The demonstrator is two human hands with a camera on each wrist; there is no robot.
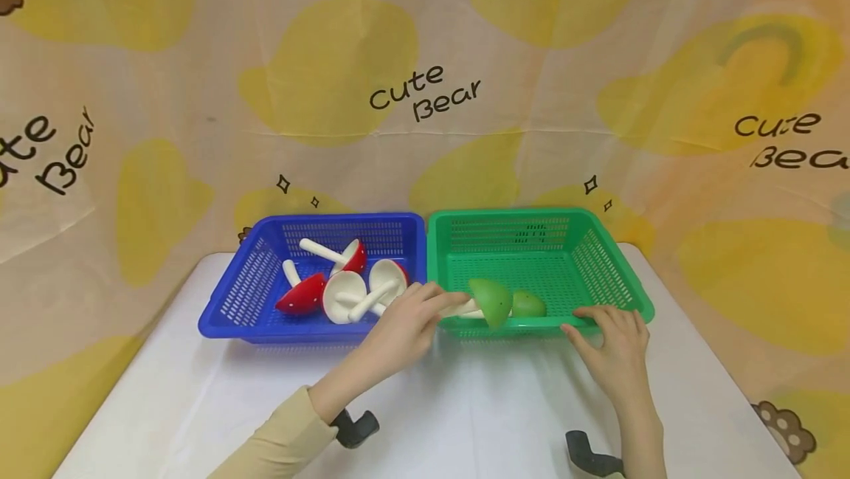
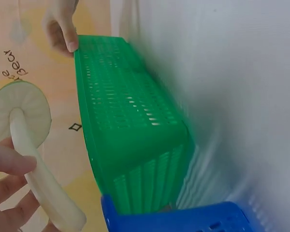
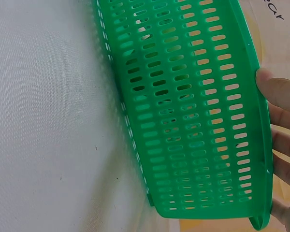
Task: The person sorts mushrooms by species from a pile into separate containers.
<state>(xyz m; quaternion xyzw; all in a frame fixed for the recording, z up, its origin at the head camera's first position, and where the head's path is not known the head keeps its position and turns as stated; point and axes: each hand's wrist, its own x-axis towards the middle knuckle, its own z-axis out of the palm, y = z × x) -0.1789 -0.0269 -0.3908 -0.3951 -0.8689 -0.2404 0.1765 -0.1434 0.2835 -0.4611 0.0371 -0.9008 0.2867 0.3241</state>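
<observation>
My left hand (image 1: 415,320) pinches a toy mushroom (image 1: 491,302) by its white stem, between thumb and fingers. Its green spotted cap hangs over the front rim of the green basket (image 1: 541,322). In the left wrist view the pale underside of the cap (image 2: 31,108) faces the camera. Another green-capped mushroom (image 1: 529,305) lies inside that basket, partly hidden behind the held one. My right hand (image 1: 617,342) grips the front rim near the right corner. In the right wrist view the thumb (image 3: 280,92) is on the outer side, with the fingers behind the rim.
A blue basket (image 1: 232,328) stands against the green one's left side. Several red-capped mushrooms with white stems, such as this one (image 1: 302,294), lie in it. Both baskets sit on a white-covered table (image 1: 478,405), before a printed cloth backdrop (image 1: 531,95).
</observation>
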